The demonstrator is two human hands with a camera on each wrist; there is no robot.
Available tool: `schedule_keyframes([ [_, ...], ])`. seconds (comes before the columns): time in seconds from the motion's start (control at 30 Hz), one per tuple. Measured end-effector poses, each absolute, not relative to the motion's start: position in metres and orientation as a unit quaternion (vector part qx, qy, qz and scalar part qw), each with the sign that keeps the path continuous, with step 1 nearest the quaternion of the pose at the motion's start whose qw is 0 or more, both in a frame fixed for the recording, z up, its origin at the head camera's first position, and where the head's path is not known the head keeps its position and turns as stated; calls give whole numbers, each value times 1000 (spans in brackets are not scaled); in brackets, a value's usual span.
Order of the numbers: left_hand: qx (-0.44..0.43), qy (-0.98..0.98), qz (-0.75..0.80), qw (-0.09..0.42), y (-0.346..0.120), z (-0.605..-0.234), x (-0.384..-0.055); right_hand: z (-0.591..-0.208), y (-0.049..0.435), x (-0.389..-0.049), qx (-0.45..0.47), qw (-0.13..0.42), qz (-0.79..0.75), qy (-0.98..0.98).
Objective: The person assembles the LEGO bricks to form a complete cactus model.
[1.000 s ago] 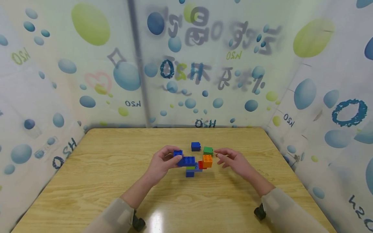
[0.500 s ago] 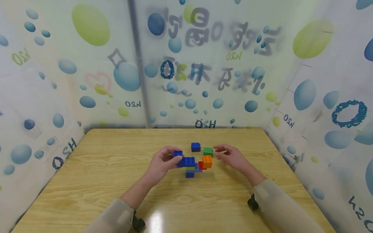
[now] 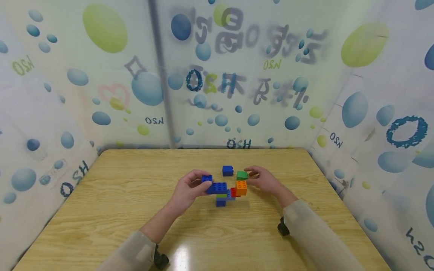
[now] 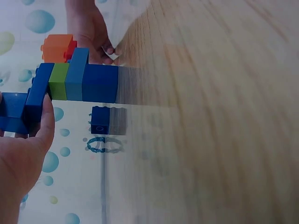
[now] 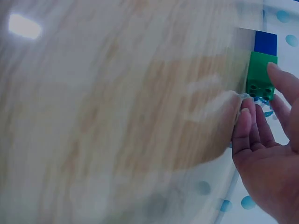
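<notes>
My left hand (image 3: 190,190) grips the upper left end of a built stack of toy building bricks (image 3: 218,188). Blue bricks form its top and foot, with lime and lighter blue between. A red brick (image 3: 234,192) and an orange brick (image 3: 241,187) stick out to the right. In the left wrist view, thumb and fingers hold a dark blue brick (image 4: 39,91). My right hand (image 3: 266,180) is at the right end of a loose green brick (image 3: 242,175), fingers spread. Its thumb (image 5: 282,79) overlaps the green brick in the right wrist view; whether it touches is unclear.
A loose blue brick (image 3: 227,171) lies on the wooden table (image 3: 152,165), left of and a little behind the green one. Patterned curtains (image 3: 220,109) stand close behind the table and along both sides.
My right hand has moved left and slightly away from me, up to the green brick. The left hand and the brick stack have stayed where they were.
</notes>
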State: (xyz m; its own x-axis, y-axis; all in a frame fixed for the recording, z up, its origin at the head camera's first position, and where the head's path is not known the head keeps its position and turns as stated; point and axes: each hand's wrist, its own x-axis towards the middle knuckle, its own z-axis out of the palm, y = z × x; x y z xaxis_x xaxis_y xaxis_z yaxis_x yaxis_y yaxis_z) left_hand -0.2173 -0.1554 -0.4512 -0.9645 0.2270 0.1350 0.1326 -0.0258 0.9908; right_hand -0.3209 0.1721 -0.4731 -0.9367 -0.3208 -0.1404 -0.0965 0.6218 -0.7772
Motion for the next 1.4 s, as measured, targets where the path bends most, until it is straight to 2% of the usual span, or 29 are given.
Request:
schedule_keyframes([
  [0.93,128,701,701,30,-154,-449,-216,-474,182,-315,-102,112,-454,878],
  [1.4,128,700,702,27,-153,-451,-218,-446,186,-294,-178,42,-471,863],
])
